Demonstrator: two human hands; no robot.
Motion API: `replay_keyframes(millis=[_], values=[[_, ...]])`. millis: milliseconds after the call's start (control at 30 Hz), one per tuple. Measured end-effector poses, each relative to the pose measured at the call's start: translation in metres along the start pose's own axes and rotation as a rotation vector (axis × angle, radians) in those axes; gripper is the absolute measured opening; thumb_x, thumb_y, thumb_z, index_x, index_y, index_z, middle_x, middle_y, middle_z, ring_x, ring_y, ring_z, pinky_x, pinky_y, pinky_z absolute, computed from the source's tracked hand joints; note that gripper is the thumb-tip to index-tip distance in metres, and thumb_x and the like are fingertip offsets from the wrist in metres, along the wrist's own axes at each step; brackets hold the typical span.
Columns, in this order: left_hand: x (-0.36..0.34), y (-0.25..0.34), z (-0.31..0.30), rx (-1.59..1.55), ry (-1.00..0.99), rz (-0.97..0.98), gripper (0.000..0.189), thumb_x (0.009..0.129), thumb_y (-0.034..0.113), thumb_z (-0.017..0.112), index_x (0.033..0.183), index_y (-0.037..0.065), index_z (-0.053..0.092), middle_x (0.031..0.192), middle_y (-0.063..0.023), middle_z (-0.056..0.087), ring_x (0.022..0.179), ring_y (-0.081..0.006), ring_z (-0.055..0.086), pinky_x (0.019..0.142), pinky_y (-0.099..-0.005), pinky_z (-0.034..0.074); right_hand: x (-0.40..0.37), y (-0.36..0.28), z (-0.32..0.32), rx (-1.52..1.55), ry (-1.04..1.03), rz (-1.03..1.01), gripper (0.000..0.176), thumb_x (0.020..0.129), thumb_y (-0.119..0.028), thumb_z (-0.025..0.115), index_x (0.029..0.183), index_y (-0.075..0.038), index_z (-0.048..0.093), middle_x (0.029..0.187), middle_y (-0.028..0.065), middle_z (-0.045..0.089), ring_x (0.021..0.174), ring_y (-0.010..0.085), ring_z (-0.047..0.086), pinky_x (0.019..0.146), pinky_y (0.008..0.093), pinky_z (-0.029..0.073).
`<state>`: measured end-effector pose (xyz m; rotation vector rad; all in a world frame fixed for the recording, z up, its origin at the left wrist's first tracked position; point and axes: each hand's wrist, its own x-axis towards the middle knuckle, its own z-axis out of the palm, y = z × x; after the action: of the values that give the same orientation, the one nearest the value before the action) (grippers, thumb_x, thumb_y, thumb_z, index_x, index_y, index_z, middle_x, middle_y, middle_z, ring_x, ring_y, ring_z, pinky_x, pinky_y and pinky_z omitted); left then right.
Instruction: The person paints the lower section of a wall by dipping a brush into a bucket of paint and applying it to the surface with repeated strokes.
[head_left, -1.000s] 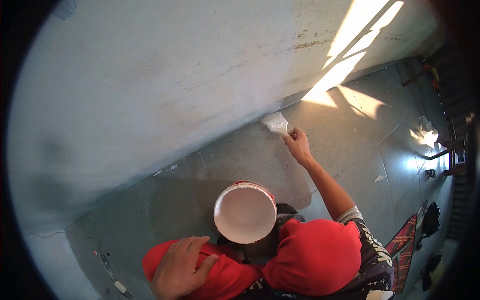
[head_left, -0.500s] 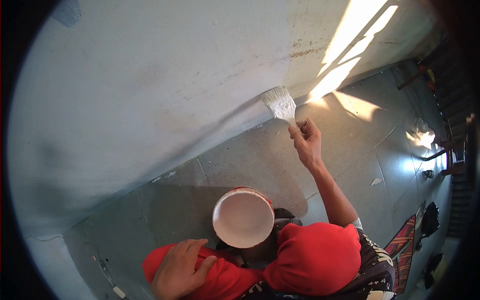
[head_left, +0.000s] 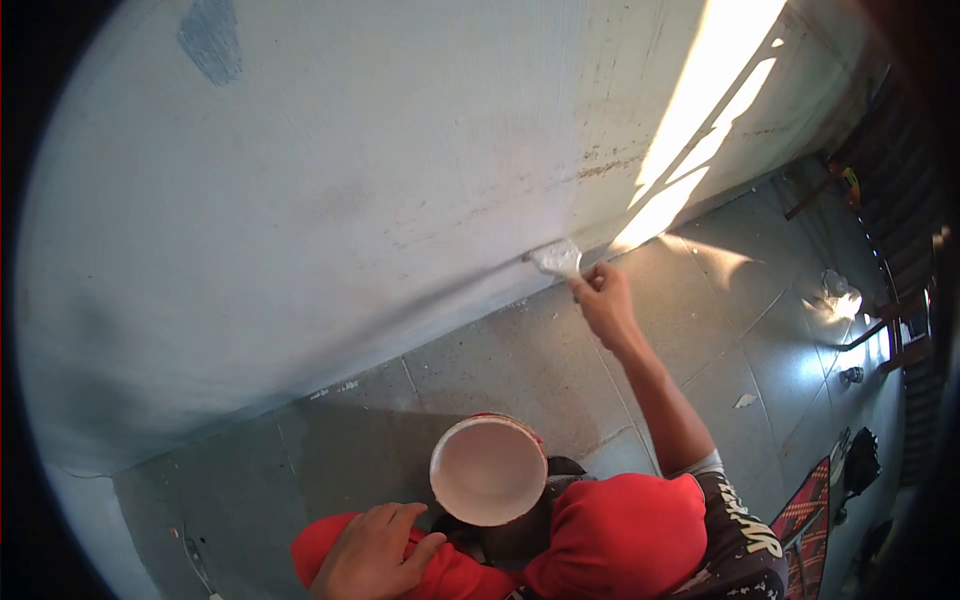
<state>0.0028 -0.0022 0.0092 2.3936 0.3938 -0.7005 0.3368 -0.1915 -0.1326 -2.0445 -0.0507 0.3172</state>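
Observation:
My right hand (head_left: 606,300) grips the handle of a wide paint brush (head_left: 558,259), whose white-coated bristles meet the lower part of the pale wall (head_left: 420,150), just above the floor. My left hand (head_left: 375,553) rests on my red-clad knee (head_left: 322,545), fingers spread a little and holding nothing. Between my knees stands a round bucket (head_left: 489,470) with a reddish rim and whitish paint inside. The brush casts a long shadow along the wall.
Grey floor tiles (head_left: 520,350) run along the wall's base. At the right are a crumpled plastic bag (head_left: 838,297), a patterned red cloth (head_left: 808,510), a black item (head_left: 862,452) and wooden furniture legs (head_left: 870,335). A thin tool (head_left: 198,565) lies at the lower left.
The brush and my right hand have moved lower in view, and the bristles now lie flatter against the wall. The whole view has shifted, showing more wall. My left hand stays on the knee.

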Motion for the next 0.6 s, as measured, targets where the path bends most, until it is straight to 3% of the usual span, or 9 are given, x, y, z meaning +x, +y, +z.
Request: replay_keyframes(millis=[33,100,167,267,300,367,500,600], values=[[0.001,-0.003,0.003,0.000,0.024,0.046,0.048,0.091,0.034,0.064,0.123,-0.001,0.059,0.117,-0.0205,0.063,0.111,-0.0368,0.060,0.097,-0.0426,0.046,-0.007,-0.026,-0.014,-0.001,-0.008,-0.025,0.020,0.091,-0.016,0.064,0.095,0.003,0.063,0.090,0.0212,0.067,0.072,0.0221,0.062,0.065,0.0377,0.049],[0.005,-0.006,0.006,-0.012,0.050,0.103,0.048,0.091,0.034,0.063,0.122,-0.001,0.059,0.117,-0.0206,0.063,0.111,-0.0369,0.059,0.097,-0.0430,0.046,-0.023,-0.065,-0.039,0.012,0.063,-0.151,0.016,0.093,-0.013,0.063,0.098,0.003,0.063,0.076,0.0107,0.065,0.055,0.0084,0.048,0.046,0.0243,0.038],[0.006,-0.008,0.007,0.030,0.028,0.109,0.049,0.092,0.037,0.061,0.122,-0.002,0.059,0.119,-0.0208,0.063,0.112,-0.0371,0.059,0.098,-0.0448,0.045,-0.040,-0.102,-0.065,0.038,0.122,-0.244,0.022,0.094,-0.016,0.062,0.105,0.003,0.065,0.088,0.0220,0.069,0.069,0.0151,0.059,0.058,0.0296,0.043],[0.005,-0.007,0.006,0.010,0.033,0.103,0.052,0.092,0.040,0.061,0.124,-0.001,0.059,0.120,-0.0209,0.063,0.113,-0.0367,0.059,0.099,-0.0467,0.045,-0.059,-0.133,-0.087,0.082,0.174,-0.441,0.023,0.094,-0.018,0.063,0.105,0.003,0.064,0.075,0.0103,0.066,0.051,0.0055,0.047,0.046,0.0232,0.033],[0.003,-0.007,0.006,0.011,0.035,0.106,0.052,0.092,0.040,0.061,0.124,-0.001,0.059,0.120,-0.0209,0.063,0.113,-0.0367,0.059,0.099,-0.0467,0.045,-0.060,-0.134,-0.087,0.082,0.176,-0.443,0.023,0.094,-0.018,0.063,0.105,0.003,0.064,0.075,0.0103,0.066,0.051,0.0055,0.047,0.046,0.0232,0.033],[-0.005,-0.007,0.007,-0.022,0.100,0.148,0.045,0.091,0.029,0.064,0.123,-0.002,0.058,0.119,-0.0248,0.062,0.110,-0.0402,0.059,0.097,-0.0458,0.046,-0.065,-0.133,-0.087,0.182,0.193,-0.515,0.024,0.095,-0.019,0.063,0.106,0.002,0.064,0.070,0.0056,0.062,0.049,0.0025,0.042,0.043,0.0197,0.028],[-0.012,-0.008,0.006,-0.043,0.130,0.142,0.042,0.092,0.027,0.063,0.121,-0.003,0.059,0.117,-0.0241,0.063,0.109,-0.0407,0.059,0.096,-0.0464,0.046,-0.018,-0.047,-0.030,0.171,0.180,-0.418,0.030,0.097,-0.025,0.061,0.110,0.002,0.061,0.070,0.0060,0.062,0.054,0.0084,0.048,0.046,0.0253,0.036],[-0.012,-0.015,0.011,-0.025,0.181,0.215,0.041,0.092,0.026,0.062,0.120,-0.003,0.059,0.114,-0.0234,0.063,0.107,-0.0406,0.059,0.095,-0.0465,0.046,0.002,0.053,0.015,0.159,0.120,-0.255,0.025,0.095,-0.023,0.063,0.100,0.001,0.058,0.072,0.0049,0.060,0.059,0.0102,0.050,0.050,0.0272,0.039]])
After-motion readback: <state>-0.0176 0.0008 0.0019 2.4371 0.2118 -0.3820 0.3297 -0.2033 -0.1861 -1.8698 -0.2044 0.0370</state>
